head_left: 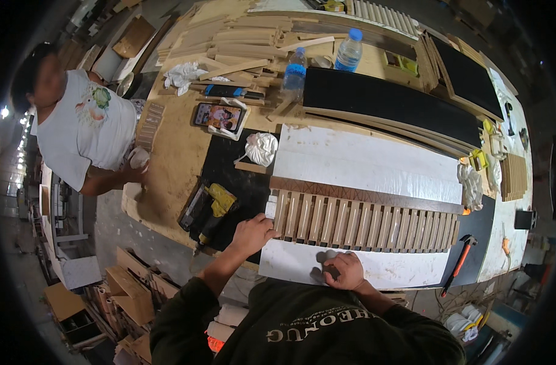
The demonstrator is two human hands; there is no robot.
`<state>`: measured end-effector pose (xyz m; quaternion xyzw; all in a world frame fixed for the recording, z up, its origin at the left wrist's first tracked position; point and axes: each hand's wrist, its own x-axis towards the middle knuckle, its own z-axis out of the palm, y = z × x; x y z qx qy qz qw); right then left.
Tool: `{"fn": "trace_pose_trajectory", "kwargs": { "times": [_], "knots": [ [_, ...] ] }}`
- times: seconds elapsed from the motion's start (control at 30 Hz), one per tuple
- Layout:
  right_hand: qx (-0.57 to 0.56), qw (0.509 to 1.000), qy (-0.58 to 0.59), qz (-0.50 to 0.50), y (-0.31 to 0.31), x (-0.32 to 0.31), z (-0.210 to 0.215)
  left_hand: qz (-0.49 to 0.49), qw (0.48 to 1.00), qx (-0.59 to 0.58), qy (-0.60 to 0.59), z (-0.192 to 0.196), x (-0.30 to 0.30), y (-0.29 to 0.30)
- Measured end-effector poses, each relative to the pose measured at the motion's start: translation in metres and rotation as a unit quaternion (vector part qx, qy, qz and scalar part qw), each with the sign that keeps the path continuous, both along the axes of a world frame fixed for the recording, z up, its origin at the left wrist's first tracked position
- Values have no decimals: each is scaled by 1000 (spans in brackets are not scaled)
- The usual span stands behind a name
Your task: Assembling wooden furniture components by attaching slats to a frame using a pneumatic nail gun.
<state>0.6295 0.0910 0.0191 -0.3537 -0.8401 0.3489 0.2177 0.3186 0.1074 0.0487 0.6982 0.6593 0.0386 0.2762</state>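
Observation:
A row of narrow wooden slats [366, 222] lies crosswise in front of me, each with a pale line along its top. My left hand [253, 236] is closed at the row's left end, thumb and fingers against the outermost slat. My right hand [345, 271] is curled over the white board [405, 271] on the near side of the slats; what its fingers hold, if anything, is hidden. Along the slats' far side runs a brown strip [363, 196], with a second white board [363, 161] beyond it.
A yellow-and-black power tool [220, 201] and a wrapped white bundle [261, 149] lie left; an orange-handled hammer [460, 261] lies right. Behind are a phone [219, 117], two water bottles [349, 52], black panels [390, 106] and stacked wood strips [241, 45]. A person [89, 128] stands left.

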Motion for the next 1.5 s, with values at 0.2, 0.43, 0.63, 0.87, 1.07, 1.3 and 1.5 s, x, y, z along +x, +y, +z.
{"fn": "trace_pose_trajectory", "kwargs": {
  "times": [0.2,0.43,0.63,0.87,1.07,1.3,1.5],
  "knots": [
    [-2,1000,-17,0,-1,0,0,23,1000,9,-18,-1,1,-1],
    [47,999,-10,4,-2,-5,1,36,997,66,-25,-5,-2,-1],
    [69,997,-11,-26,-11,-3,-10,111,975,147,-122,-28,1,-23],
    [-10,995,-42,-93,-46,9,1,230,932,266,-93,-51,36,-35],
    [-33,988,-51,-141,-67,36,8,244,938,239,-55,-56,36,-34],
    [-41,979,-1,-198,-84,61,3,236,916,286,-154,-71,30,-40],
    [-68,936,100,-332,-99,106,-10,327,851,322,-257,-63,44,-104]
  ]
}}
